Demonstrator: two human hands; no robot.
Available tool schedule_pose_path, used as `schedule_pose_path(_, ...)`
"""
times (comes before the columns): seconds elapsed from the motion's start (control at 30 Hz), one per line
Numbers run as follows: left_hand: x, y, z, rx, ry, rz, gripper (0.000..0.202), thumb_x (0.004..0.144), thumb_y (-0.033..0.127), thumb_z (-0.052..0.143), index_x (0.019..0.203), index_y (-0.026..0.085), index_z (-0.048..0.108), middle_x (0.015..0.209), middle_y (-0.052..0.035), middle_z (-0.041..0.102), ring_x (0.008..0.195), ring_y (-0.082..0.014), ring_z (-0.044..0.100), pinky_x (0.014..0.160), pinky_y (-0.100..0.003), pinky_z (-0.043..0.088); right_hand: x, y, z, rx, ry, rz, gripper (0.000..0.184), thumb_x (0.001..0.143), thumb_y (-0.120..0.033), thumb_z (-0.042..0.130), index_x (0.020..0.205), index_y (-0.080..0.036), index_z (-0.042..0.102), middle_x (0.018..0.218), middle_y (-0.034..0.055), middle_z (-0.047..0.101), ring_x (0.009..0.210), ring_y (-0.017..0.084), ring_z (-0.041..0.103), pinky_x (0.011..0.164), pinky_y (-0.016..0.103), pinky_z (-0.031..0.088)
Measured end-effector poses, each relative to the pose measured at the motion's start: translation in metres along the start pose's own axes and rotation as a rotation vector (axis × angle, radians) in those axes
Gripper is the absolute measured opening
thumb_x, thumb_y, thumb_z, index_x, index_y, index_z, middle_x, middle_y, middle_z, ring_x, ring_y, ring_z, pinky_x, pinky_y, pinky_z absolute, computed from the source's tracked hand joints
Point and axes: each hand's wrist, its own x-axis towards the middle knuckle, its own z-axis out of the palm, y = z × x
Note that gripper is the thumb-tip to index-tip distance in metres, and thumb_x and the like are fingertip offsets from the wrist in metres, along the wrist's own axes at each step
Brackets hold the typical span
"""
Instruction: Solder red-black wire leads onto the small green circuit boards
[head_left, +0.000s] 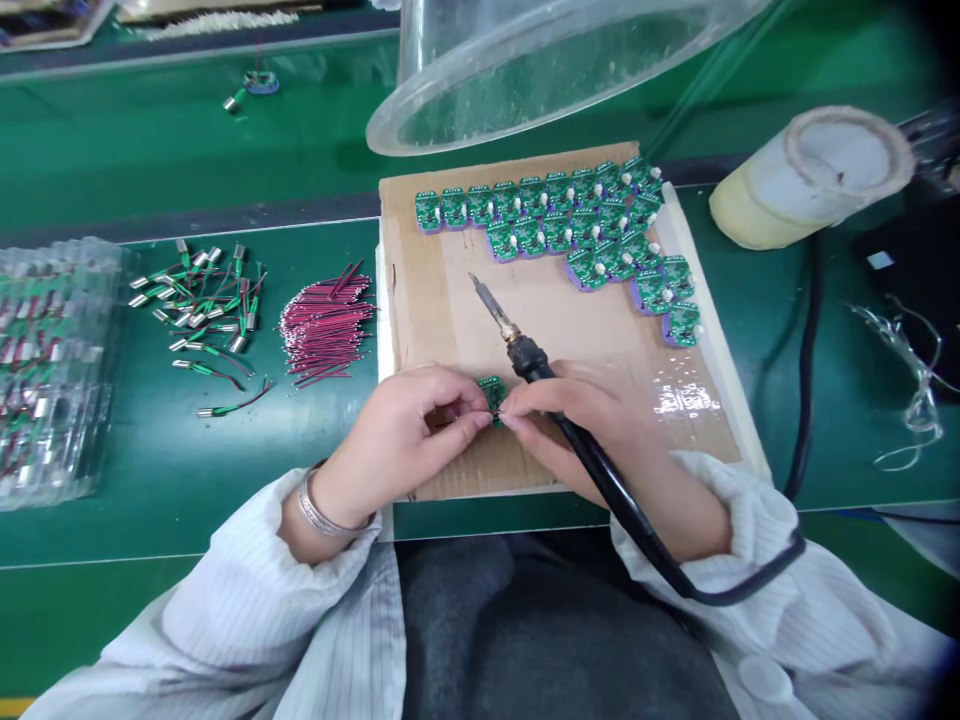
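Note:
Near the front of the cardboard, a small green circuit board (492, 390) sits between my two hands. My left hand (424, 420) is closed, thumb and forefinger pinched at the board's near edge. My right hand (592, 420) is closed too, its fingertips meeting the same edge from the right. A black-handled soldering iron (529, 360) is lodged in my right hand, slanting across the fingers with its tip pointing up and left, away from the board. Whatever fine part lies between the fingertips is too small to make out.
Rows of circuit boards (555, 230) lie on the cardboard sheet (442, 300). To the left are a bundle of red and black wires (326, 330), small wired metal cylinders (202, 310) and stacked clear trays (52, 380). A clear plastic hood (525, 90) overhangs; a pale cylinder (810, 180) stands right.

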Motion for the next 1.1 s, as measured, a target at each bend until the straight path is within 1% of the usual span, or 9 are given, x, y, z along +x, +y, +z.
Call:
schedule_pose_path(0.2,0.001,-0.001,0.002,0.154,0.107,0.255,0.003,0.086,0.015,0.065,0.084,0.014,0.065,0.074,-0.0019,0.068,0.071,-0.0136,0.059,0.070,-0.027,0.047,0.001,-0.001,-0.001,0.002,0.024,0.017,0.012,0.085,-0.013,0.063,0.087,-0.023,0.057,0.078,-0.0013,0.068,0.073,0.015,0.065,0.065,0.027,0.053)
schedule_pose_path(0.3,0.000,-0.003,0.004,0.214,0.113,0.326,0.002,0.086,0.014,0.065,0.085,0.013,0.064,0.076,-0.0029,0.069,0.071,-0.0143,0.059,0.069,-0.028,0.048,0.000,-0.002,0.000,0.012,0.036,0.016,0.011,0.085,-0.014,0.063,0.088,-0.023,0.057,0.077,-0.0014,0.069,0.073,0.015,0.066,0.065,0.027,0.053)
schedule_pose_path(0.47,-0.009,-0.006,0.005,0.541,0.224,0.533,0.017,0.083,0.013,0.069,0.099,0.013,0.063,0.083,-0.0058,0.071,0.076,-0.0199,0.058,0.069,-0.036,0.045,-0.002,-0.001,0.002,0.038,0.029,0.049,0.015,0.084,-0.011,0.063,0.087,-0.025,0.057,0.081,-0.0039,0.070,0.075,0.013,0.066,0.070,0.025,0.053)
schedule_pose_path(0.53,-0.011,-0.006,0.005,0.540,0.223,0.501,0.015,0.084,0.012,0.067,0.098,0.014,0.062,0.082,-0.0045,0.070,0.075,-0.0192,0.057,0.069,-0.035,0.044,-0.003,0.000,0.000,0.034,0.023,0.052,0.013,0.085,-0.014,0.064,0.091,-0.025,0.059,0.085,-0.0036,0.071,0.076,0.013,0.066,0.073,0.025,0.054)
schedule_pose_path(0.6,-0.010,-0.007,0.005,0.431,0.185,0.362,0.005,0.088,0.012,0.061,0.092,0.015,0.060,0.077,-0.0027,0.066,0.072,-0.0165,0.056,0.068,-0.032,0.045,-0.004,0.001,-0.004,0.015,0.028,0.053,0.011,0.089,-0.017,0.061,0.097,-0.024,0.061,0.086,-0.0028,0.072,0.078,0.013,0.067,0.075,0.024,0.054)
schedule_pose_path(0.7,-0.008,-0.008,0.007,0.283,0.102,0.193,0.007,0.091,0.013,0.055,0.086,0.016,0.059,0.080,-0.0034,0.062,0.076,-0.0152,0.055,0.072,-0.030,0.047,-0.006,0.004,-0.014,0.001,0.025,0.082,0.017,0.094,-0.018,0.055,0.108,-0.025,0.061,0.085,-0.0027,0.071,0.078,0.012,0.066,0.076,0.025,0.054)
schedule_pose_path(0.83,-0.005,-0.010,0.014,0.238,0.077,0.192,0.007,0.085,0.013,0.058,0.079,0.016,0.059,0.092,-0.0070,0.064,0.086,-0.0178,0.057,0.080,-0.035,0.048,-0.009,0.010,-0.026,-0.014,0.035,0.064,0.024,0.091,-0.020,0.060,0.113,-0.027,0.064,0.088,0.0012,0.063,0.074,0.013,0.061,0.069,0.028,0.053)
schedule_pose_path(0.97,-0.002,-0.012,0.019,0.206,0.067,0.203,0.012,0.082,0.009,0.057,0.074,0.018,0.058,0.091,-0.0055,0.068,0.086,-0.0179,0.060,0.082,-0.036,0.048,-0.008,0.008,-0.039,-0.034,0.055,0.007,0.027,0.088,-0.020,0.064,0.113,-0.028,0.065,0.087,0.0025,0.059,0.072,0.016,0.060,0.066,0.032,0.053)
schedule_pose_path(1.1,-0.001,-0.013,0.020,0.178,0.076,0.183,0.013,0.080,0.008,0.059,0.072,0.018,0.058,0.089,-0.0045,0.070,0.084,-0.0178,0.061,0.081,-0.035,0.049,-0.006,0.000,-0.049,-0.103,0.010,0.111,0.019,0.090,-0.023,0.061,0.108,-0.028,0.064,0.086,0.0006,0.066,0.076,0.016,0.063,0.068,0.031,0.052)
